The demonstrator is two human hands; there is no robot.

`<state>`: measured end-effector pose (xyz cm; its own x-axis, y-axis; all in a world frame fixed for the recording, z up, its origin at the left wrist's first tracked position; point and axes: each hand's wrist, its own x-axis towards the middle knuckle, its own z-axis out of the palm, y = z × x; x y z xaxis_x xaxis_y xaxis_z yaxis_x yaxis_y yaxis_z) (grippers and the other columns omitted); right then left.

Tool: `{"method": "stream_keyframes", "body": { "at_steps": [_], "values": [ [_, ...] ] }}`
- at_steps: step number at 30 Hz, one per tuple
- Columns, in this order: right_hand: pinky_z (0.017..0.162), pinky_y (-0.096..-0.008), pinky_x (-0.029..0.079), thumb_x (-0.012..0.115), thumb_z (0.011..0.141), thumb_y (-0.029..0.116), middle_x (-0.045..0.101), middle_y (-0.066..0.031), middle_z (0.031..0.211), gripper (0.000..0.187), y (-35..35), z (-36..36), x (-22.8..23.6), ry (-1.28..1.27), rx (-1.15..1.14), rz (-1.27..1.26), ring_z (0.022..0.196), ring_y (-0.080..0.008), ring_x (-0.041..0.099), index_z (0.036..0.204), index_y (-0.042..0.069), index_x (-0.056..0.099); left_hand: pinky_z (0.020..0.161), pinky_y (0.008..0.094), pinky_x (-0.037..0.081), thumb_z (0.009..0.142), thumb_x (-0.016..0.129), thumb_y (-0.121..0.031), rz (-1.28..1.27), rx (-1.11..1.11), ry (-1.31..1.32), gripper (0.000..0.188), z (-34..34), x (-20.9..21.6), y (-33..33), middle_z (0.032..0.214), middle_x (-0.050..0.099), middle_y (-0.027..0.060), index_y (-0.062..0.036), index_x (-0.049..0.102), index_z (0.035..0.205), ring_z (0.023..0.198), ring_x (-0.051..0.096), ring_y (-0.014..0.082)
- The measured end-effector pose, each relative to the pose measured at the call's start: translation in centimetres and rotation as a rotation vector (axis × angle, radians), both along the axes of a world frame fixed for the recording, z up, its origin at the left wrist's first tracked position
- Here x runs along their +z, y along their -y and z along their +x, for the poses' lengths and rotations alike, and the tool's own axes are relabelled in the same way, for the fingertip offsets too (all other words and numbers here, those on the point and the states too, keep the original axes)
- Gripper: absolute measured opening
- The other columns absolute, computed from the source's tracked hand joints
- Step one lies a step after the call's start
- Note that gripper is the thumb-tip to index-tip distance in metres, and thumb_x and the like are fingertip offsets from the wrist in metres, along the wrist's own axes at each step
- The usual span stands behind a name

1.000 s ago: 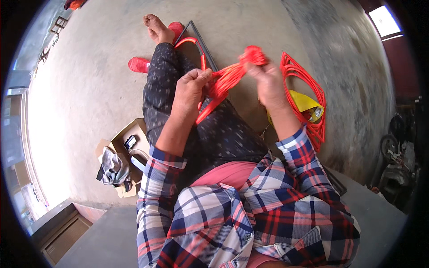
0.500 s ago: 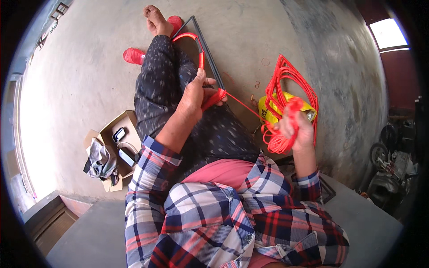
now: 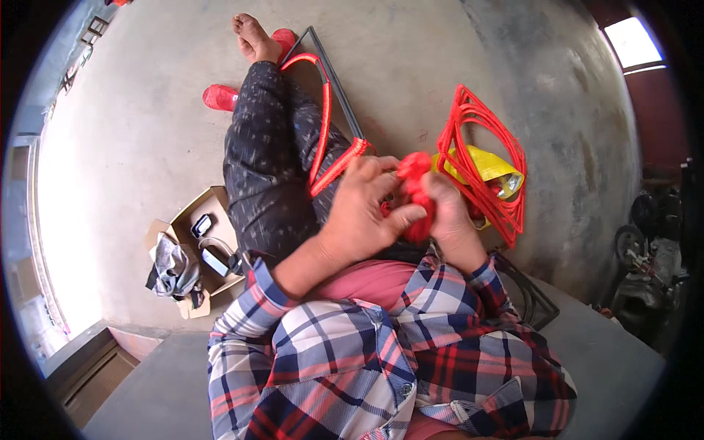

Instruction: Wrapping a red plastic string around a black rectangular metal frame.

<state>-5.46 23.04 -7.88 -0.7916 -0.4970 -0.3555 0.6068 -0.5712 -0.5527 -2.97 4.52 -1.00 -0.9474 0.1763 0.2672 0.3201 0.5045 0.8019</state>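
Note:
In front of my lap, my right hand grips a bunched hank of red cord, a little blurred by motion. Right against it, my left hand has its thumb and fingers curled at the hank's left side; the exact hold is partly hidden. Just beyond my left fingers, a dark metal tube frame lies along my legs. Red cord covers its curved bar and near corner, while the long straight bar is bare.
Right of my hands stand several red-wrapped frames with a yellow bag behind them. An open cardboard box with a grey cloth and small devices lies at left. Red shoes are near my bare foot. A motorbike stands far right.
My left hand has left the wrapped frame and moved right to the hank. My right hand has brought the hank leftward, so both hands now meet over my lap.

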Motion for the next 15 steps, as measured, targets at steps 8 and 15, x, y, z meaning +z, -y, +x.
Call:
{"method": "stream_keyframes", "body": {
  "at_steps": [8, 15],
  "values": [
    [0.059, -0.0250, 0.043, 0.053, 0.095, 0.047, 0.062, -0.0004, 0.083, 0.050, 1.9, -3.8, 0.7, -0.178, 0.458, 0.032, 0.068, -0.0080, 0.055, 0.118, 0.003, 0.061, 0.091, 0.0330, 0.048, 0.091, 0.058, -0.002, 1.018, 0.130, 0.425, 0.032, -2.0, 1.4, 3.0, 0.106, 0.064, 0.0062, -0.0014, 0.057, 0.124, 0.100, 0.061, 0.0174],
    [0.053, -0.0216, 0.036, 0.065, 0.089, 0.023, 0.057, -0.0008, 0.078, 0.032, 2.7, -10.4, -0.3, -0.401, 0.235, 0.254, 0.064, -0.0069, 0.048, 0.115, 0.003, 0.064, 0.085, 0.0318, 0.050, 0.079, 0.060, 0.004, -0.368, 0.243, -0.209, 0.031, -5.9, -2.0, 8.0, 0.098, 0.059, 0.0083, -0.0039, 0.068, 0.108, 0.092, 0.061, 0.0230]
  ]
}}
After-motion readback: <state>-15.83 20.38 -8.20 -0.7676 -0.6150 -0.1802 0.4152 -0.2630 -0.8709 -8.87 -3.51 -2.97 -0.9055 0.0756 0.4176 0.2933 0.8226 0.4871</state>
